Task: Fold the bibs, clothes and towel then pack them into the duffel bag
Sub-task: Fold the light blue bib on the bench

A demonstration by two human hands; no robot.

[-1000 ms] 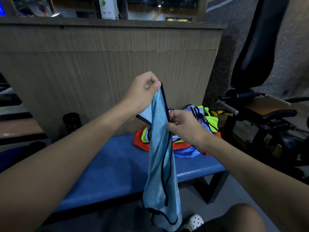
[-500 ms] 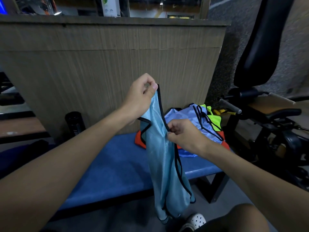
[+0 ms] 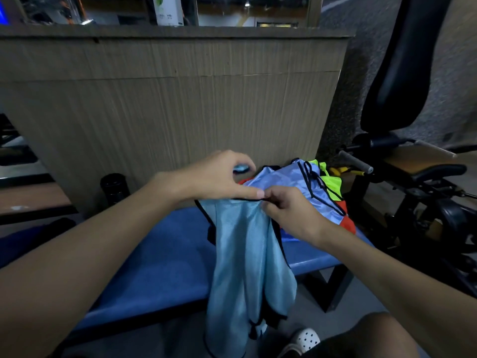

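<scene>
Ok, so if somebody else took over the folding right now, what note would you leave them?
Left hand pinches the top edge of the light blue bib.
Right hand pinches the same edge, close beside it.
The bib hangs down in front of the blue bench; a pile of bibs, blue, yellow and orange, lies on the bench's right end.
No duffel bag or towel in view.
Done: nothing folded shows.
Left: fold this bib, the pile, then pack.
</scene>
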